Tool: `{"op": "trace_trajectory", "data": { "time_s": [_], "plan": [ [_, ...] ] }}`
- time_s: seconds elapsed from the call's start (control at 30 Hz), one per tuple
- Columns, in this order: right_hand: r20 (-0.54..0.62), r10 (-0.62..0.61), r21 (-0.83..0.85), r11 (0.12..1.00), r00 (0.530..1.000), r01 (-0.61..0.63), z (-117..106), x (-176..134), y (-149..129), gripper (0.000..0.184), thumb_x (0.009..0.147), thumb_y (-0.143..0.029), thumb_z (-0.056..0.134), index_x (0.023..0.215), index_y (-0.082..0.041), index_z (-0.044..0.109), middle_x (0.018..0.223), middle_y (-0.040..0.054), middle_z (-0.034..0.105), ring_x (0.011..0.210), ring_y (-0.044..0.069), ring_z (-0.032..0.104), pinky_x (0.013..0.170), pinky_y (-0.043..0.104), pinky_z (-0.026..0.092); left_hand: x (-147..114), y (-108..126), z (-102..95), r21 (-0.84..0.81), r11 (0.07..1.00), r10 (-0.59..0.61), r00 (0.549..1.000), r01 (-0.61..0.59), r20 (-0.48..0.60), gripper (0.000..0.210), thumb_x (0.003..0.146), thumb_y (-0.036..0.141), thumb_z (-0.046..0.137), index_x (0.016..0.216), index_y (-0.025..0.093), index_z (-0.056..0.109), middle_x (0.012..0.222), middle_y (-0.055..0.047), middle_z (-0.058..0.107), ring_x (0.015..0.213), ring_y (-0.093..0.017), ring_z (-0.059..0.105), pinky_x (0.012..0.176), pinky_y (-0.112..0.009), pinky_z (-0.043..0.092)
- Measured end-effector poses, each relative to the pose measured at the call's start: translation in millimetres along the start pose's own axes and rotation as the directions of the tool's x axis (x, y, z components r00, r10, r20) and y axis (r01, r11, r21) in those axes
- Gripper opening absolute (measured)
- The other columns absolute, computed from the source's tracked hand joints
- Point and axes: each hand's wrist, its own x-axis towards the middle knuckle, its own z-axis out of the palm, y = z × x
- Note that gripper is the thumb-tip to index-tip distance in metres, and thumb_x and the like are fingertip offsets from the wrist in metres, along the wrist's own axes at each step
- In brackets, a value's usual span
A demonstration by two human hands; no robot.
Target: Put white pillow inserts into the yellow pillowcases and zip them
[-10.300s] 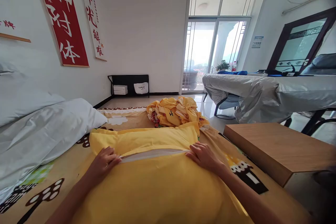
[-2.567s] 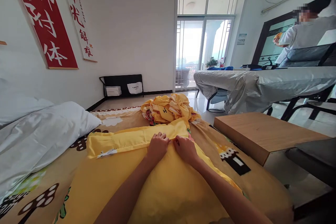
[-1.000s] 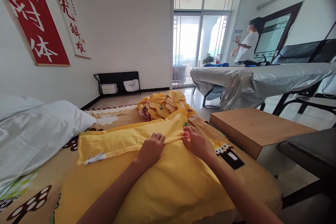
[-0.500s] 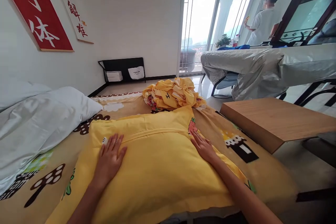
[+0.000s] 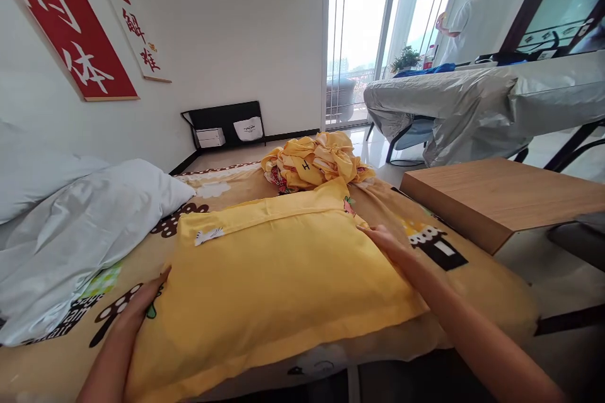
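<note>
A plump pillow in a yellow pillowcase (image 5: 269,283) lies flat on the bed, its long flap seam running across the far part. My left hand (image 5: 142,296) grips the pillow's left edge, with the fingers mostly hidden beneath it. At the right edge, near a small red printed motif, my right hand (image 5: 378,236) is closed on the side of the pillow; some of its fingers are out of sight. Beyond the pillow sits a crumpled heap of yellow patterned bedding (image 5: 316,160).
The patterned bed sheet (image 5: 193,189) spreads under everything. White bedding (image 5: 108,214) is piled at the left. A wooden-topped box (image 5: 501,195) stands close on the right, and a plastic-covered table (image 5: 449,101) behind it. A person (image 5: 466,19) stands near the sliding door.
Both hands lay flat on the pillow's top before. My left hand has moved out and down to the left edge, my right hand to the right edge. The pillow looks slightly shifted.
</note>
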Motion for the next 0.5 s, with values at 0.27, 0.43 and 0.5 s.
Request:
{"op": "trace_trajectory", "data": {
  "time_s": [0.27, 0.43, 0.5],
  "plan": [
    [-0.238, -0.081, -0.304, 0.953, 0.968, 0.005, -35, 7, -24, 0.041, 0.098, -0.045, 0.037, 0.107, -0.015, 0.062, 0.092, 0.0156, 0.069, 0.092, 0.029, 0.063, 0.069, 0.03, 0.038, 37, 37, -3.9, 0.283, 0.954, 0.204, 0.9, -0.095, -0.385, 0.027, 0.082, 0.047, 0.035, 0.075, 0.022, 0.044, 0.07, -0.005, 0.052, 0.079, -0.025, 0.054, 0.069, -0.033, 0.039],
    [-0.194, -0.047, -0.382, 0.924, 0.98, -0.032, -25, 4, 1, 0.039, 0.098, -0.042, 0.039, 0.119, -0.014, 0.057, 0.091, 0.0134, 0.07, 0.092, 0.029, 0.065, 0.07, 0.033, 0.041, 38, 18, 17.2, 0.351, 0.929, 0.218, 0.938, -0.116, -0.269, 0.036, 0.084, 0.049, 0.034, 0.09, 0.018, 0.052, 0.077, -0.011, 0.063, 0.078, -0.03, 0.061, 0.067, -0.034, 0.041],
    [-0.208, 0.011, -0.306, 0.949, 0.978, -0.076, -22, 0, 27, 0.043, 0.095, -0.04, 0.046, 0.125, -0.011, 0.054, 0.084, 0.0112, 0.071, 0.087, 0.027, 0.067, 0.069, 0.032, 0.044, 31, 0, 20.2, 0.35, 0.933, 0.18, 0.951, -0.084, -0.252, 0.047, 0.084, 0.056, 0.034, 0.1, 0.017, 0.053, 0.079, -0.012, 0.067, 0.079, -0.031, 0.064, 0.065, -0.034, 0.044]
  ]
}}
